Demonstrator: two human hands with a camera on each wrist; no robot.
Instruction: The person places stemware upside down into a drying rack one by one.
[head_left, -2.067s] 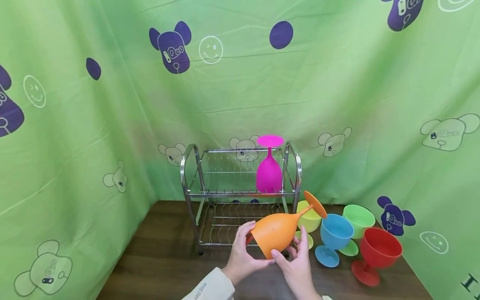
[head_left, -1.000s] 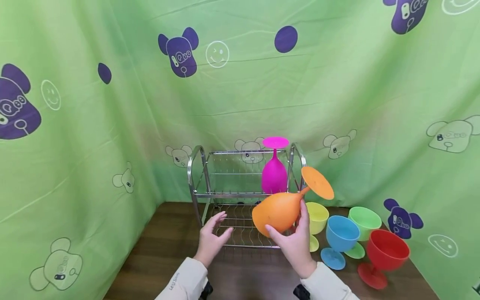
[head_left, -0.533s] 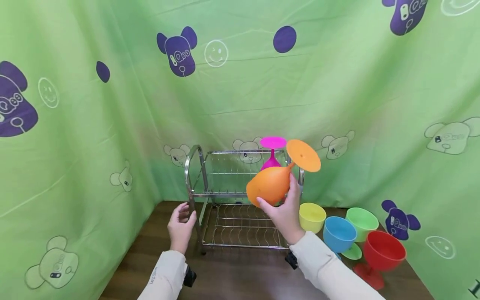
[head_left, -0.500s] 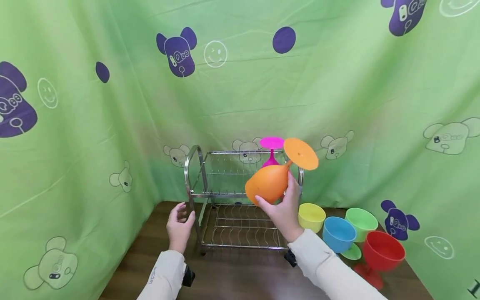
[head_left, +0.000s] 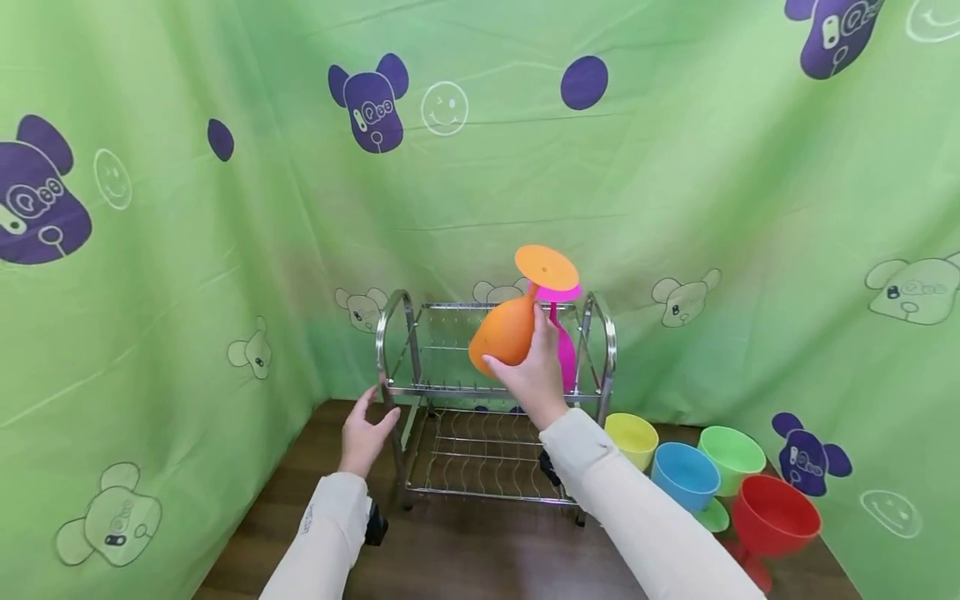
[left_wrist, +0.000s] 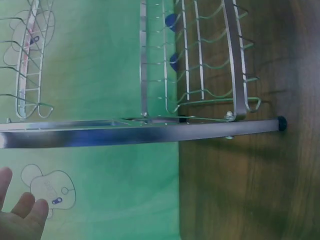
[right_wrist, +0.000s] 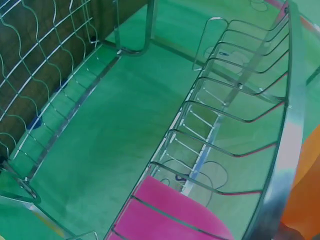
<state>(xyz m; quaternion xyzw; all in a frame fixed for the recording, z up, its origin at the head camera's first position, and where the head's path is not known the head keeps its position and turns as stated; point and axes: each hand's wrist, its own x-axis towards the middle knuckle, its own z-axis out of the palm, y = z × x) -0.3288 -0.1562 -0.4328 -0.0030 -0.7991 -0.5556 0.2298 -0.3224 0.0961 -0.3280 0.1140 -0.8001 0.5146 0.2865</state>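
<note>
My right hand (head_left: 538,375) grips an orange plastic goblet (head_left: 504,335) by its bowl, thumb in front and the other fingers partly hidden behind. The goblet is tilted upside down, foot up, in front of the upper tier of a two-tier metal dish rack (head_left: 480,390). Behind it on that tier a magenta goblet (head_left: 567,358) stands upside down, partly covered. In the right wrist view the orange goblet (right_wrist: 306,195) shows at the right edge, beyond the rack's rail. Beside the rack's left post, my left hand (head_left: 365,435) holds nothing, its fingers and thumb spread apart.
Right of the rack stand upright goblets: yellow (head_left: 632,435), blue (head_left: 684,475), green (head_left: 731,454) and red (head_left: 776,517). The rack's lower tier (head_left: 487,467) has wavy wires. Printed green cloth (head_left: 480,183) surrounds the brown wooden table (head_left: 465,550).
First held by both hands, the orange goblet is now in my right hand only. It has risen, moved left and tipped more upright. My left hand has moved left to the rack's post.
</note>
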